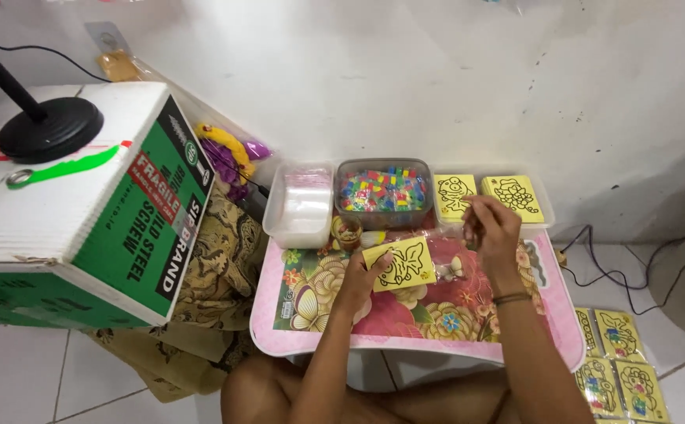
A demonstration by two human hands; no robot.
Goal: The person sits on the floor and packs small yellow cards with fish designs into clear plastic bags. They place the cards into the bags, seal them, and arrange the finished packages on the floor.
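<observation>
My left hand (360, 274) holds a yellow card with a black outline drawing (400, 265) above a small pink table with a flower pattern (319, 310). My right hand (490, 225) is raised just right of the card, fingers pinched on the edge of a thin clear plastic sleeve (436, 235) that runs toward the card. Behind the hands a grey tub of small colourful pieces (383, 191) stands on the table.
A clear tray of plastic bags (301, 206) sits left of the tub, a tray with two yellow cards (507, 198) right of it. A big green and white carton (83, 212) with a black lamp base stands left. More yellow cards (621, 365) lie on the floor at right.
</observation>
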